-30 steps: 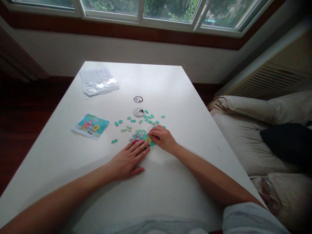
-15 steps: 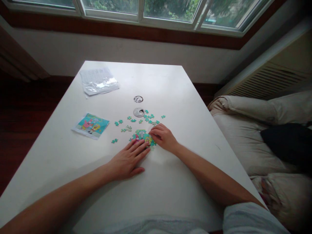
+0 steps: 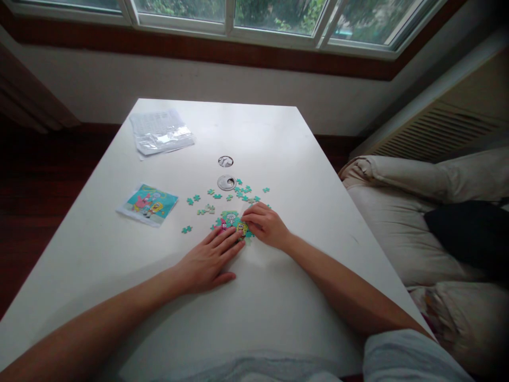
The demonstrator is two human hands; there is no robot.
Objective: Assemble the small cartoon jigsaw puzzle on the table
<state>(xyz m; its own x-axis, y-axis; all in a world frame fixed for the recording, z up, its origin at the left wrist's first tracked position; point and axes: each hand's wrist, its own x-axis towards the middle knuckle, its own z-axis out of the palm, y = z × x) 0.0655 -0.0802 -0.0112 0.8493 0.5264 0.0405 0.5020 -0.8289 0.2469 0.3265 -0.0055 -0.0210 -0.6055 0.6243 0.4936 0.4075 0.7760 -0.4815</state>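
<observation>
A partly joined jigsaw puzzle (image 3: 231, 218) with cartoon figures on a teal ground lies flat near the middle of the table. My left hand (image 3: 209, 259) rests palm down, fingers stretched over the puzzle's lower edge and covering part of it. At the puzzle's upper right, my right hand (image 3: 265, 223) has thumb and fingertips pinched on a puzzle piece, mostly hidden by the fingers. Loose teal puzzle pieces (image 3: 217, 196) are scattered beyond and left of the puzzle. One loose piece (image 3: 186, 229) lies apart, left of my left hand's fingers.
A picture card in a clear sleeve (image 3: 150, 204) lies left on the white table (image 3: 302, 329). Clear plastic bags with paper (image 3: 162, 132) sit at the far left corner. Two round inserts (image 3: 226, 183) are set in the tabletop. A beige sofa (image 3: 382, 228) stands at the right.
My right hand has shifted very slightly left at the puzzle's upper right edge, its fingers still pinched. My left hand stays in place.
</observation>
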